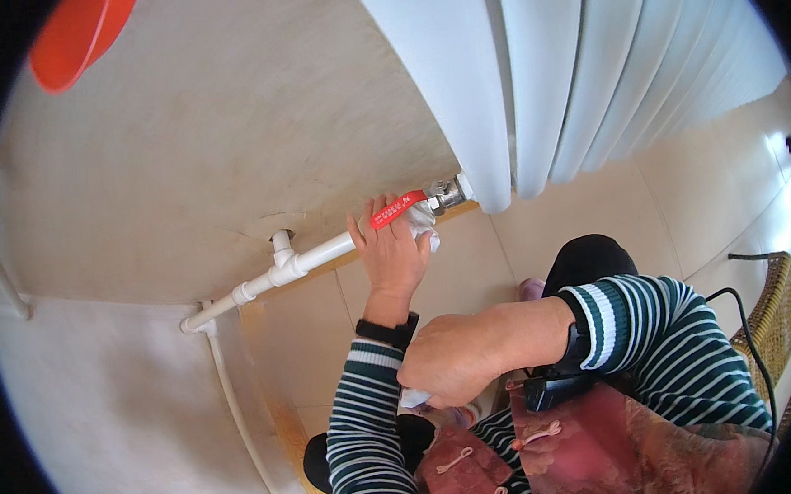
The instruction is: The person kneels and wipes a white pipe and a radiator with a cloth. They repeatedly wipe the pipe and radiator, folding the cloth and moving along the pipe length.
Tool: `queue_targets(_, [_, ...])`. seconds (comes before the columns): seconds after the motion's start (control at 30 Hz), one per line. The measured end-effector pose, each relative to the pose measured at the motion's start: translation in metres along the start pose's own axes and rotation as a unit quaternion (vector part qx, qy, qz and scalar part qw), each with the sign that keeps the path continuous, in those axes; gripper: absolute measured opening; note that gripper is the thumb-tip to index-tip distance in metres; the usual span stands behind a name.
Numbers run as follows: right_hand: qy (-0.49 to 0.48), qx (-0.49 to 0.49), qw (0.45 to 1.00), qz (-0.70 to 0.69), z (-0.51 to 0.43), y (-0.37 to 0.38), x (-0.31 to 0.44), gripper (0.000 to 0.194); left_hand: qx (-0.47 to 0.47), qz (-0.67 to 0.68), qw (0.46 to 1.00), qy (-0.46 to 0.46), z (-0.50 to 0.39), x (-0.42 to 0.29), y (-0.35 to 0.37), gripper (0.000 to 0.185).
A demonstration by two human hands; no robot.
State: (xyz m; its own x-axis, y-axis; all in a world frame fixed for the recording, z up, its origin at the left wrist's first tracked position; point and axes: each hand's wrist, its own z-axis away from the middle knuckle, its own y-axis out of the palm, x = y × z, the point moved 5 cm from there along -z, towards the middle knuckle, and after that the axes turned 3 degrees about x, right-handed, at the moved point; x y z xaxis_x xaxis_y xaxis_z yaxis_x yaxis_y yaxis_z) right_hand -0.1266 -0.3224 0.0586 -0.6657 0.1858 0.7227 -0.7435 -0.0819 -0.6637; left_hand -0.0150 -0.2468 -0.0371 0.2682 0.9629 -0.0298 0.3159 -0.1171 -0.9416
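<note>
My left hand [391, 257] reaches over a white plastic pipe [328, 251] low along the wall, its fingers passing behind a red valve lever [398, 209]. Between its thumb and the pipe is a crumpled white cloth or tissue [424, 222]. The lever belongs to a metal ball valve [448, 195], which joins the pipe to a white radiator [486, 126]. Nearer my body, my right hand [446, 361] is curled in a fist beside my left wrist. A bit of white material [415, 398] pokes out beneath it; the rest is hidden by the fingers.
A pipe tee [287, 267] enters a hole in the wall [159, 159], and a thinner pipe [231, 393] runs off from the corner. At the upper left hangs a red plastic object [81, 42]. A woven stool or chair [770, 312] and a black cable [747, 334] are at my right.
</note>
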Motion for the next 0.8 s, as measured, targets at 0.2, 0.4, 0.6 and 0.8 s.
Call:
queue_targets(0.2, [-0.011,-0.007,1.000,0.003,0.003,-0.003,0.008,0.022,-0.071,-0.051,0.995,0.043,0.004,0.010,0.016,0.073])
queue_targets(0.4, [-0.015,-0.026,0.999,-0.018,0.005,-0.007,0.004,0.020,-0.041,-0.058,0.997,0.027,-0.019,0.019,0.020,0.042])
queue_targets(0.6, [-0.019,-0.063,0.997,-0.027,0.008,-0.009,0.002,0.019,-0.007,-0.027,0.996,0.090,-0.031,0.025,0.015,0.026])
queue_targets(0.8, [-0.015,-0.063,0.997,-0.034,0.005,-0.009,-0.001,0.019,0.160,0.050,0.985,0.048,-0.045,0.034,0.014,0.032])
